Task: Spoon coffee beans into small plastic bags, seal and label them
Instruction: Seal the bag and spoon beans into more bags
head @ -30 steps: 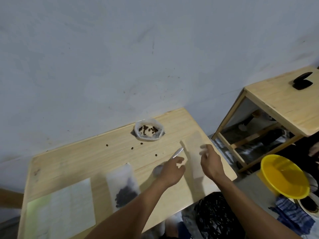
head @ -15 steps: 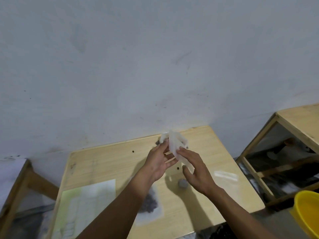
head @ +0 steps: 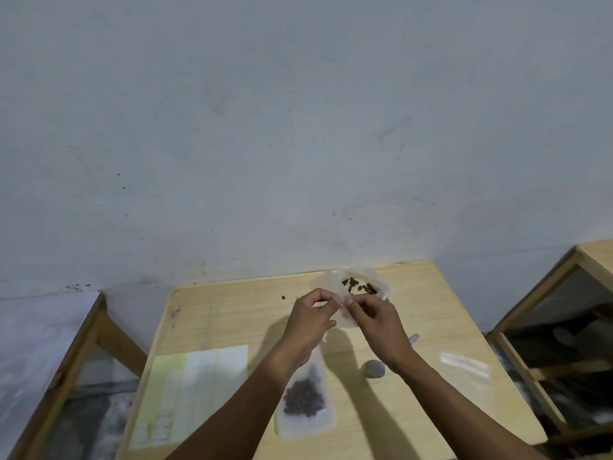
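Observation:
My left hand point(head: 310, 322) and my right hand point(head: 378, 322) pinch the top edge of a small empty clear plastic bag point(head: 345, 315) held above the wooden table point(head: 232, 313). Just behind the bag sits a clear container point(head: 361, 285) holding a few coffee beans. A filled plastic bag of coffee beans point(head: 303, 401) lies flat near the table's front, under my left forearm. A spoon point(head: 374, 368) rests on the table beneath my right wrist. A sheet of labels point(head: 192, 393) lies at the front left.
More empty clear bags point(head: 464, 366) lie at the table's right. A loose bean point(head: 283, 297) sits near the back. Another wooden table point(head: 593, 257) stands to the right, a wooden frame point(head: 83, 340) to the left. A grey wall rises behind.
Both hands lifted an empty bag off the table's right side and now hold it by its top edge in front of the bean container. The camera view shifted left.

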The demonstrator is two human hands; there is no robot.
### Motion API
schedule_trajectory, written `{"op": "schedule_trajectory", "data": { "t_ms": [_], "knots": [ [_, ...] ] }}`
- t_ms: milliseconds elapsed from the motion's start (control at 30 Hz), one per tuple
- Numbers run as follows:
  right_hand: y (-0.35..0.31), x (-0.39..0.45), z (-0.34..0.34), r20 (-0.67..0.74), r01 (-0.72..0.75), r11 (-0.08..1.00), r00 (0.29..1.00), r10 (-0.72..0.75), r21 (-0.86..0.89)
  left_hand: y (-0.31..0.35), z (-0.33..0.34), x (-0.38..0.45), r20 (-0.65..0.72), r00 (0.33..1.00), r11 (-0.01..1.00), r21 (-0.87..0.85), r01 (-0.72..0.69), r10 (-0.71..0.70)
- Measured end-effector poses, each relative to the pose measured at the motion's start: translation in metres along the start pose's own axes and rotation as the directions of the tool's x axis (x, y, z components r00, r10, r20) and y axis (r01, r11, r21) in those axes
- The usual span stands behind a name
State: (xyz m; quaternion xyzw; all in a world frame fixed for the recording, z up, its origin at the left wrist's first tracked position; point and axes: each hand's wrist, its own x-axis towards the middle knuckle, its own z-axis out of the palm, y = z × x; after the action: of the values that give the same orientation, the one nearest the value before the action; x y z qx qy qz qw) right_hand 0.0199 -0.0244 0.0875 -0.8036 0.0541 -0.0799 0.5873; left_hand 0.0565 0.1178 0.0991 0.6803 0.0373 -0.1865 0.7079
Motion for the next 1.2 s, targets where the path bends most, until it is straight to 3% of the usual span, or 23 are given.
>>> {"op": "schedule_trajectory", "data": {
  "t_ms": [233,467,600,700,767,867,1000,1200],
  "knots": [
    [-0.004,-0.004,0.007,0.005,0.012,0.986,1.0,-0.011,-0.168,-0.008,0.0,-0.002,-0.115,0.992,0.992,0.119,-0.04,0.054],
    [0.008,-0.004,0.014,-0.184,-0.094,0.926,0.982,0.027,-0.364,-0.014,0.008,-0.002,-0.213,0.969,0.909,0.416,-0.023,0.122],
    [0.004,0.007,0.002,-0.306,-0.179,0.929,0.949,0.077,-0.323,-0.017,0.015,-0.007,-0.239,0.963,0.869,0.495,0.009,0.126],
    [0.003,0.008,-0.001,-0.269,-0.174,0.937,0.959,0.091,-0.304,-0.017,0.015,-0.013,-0.217,0.959,0.859,0.51,-0.047,0.182],
    [0.006,0.008,-0.001,-0.217,-0.17,0.948,0.97,0.112,-0.27,-0.021,0.012,-0.013,-0.159,0.952,0.809,0.575,-0.126,0.261],
    [0.012,0.005,0.0,-0.188,-0.13,0.961,0.979,0.085,-0.242,-0.022,0.006,-0.015,-0.041,0.965,0.735,0.657,-0.169,0.259],
    [0.008,-0.001,0.003,-0.31,-0.072,0.973,0.951,0.0,-0.219,-0.022,0.005,-0.017,0.01,0.969,0.714,0.674,-0.19,0.249],
    [0.008,0.004,0.002,-0.378,-0.098,0.992,0.923,0.063,-0.073,-0.023,0.003,-0.015,0.084,0.949,0.628,0.731,-0.265,0.303]
  ]
}}
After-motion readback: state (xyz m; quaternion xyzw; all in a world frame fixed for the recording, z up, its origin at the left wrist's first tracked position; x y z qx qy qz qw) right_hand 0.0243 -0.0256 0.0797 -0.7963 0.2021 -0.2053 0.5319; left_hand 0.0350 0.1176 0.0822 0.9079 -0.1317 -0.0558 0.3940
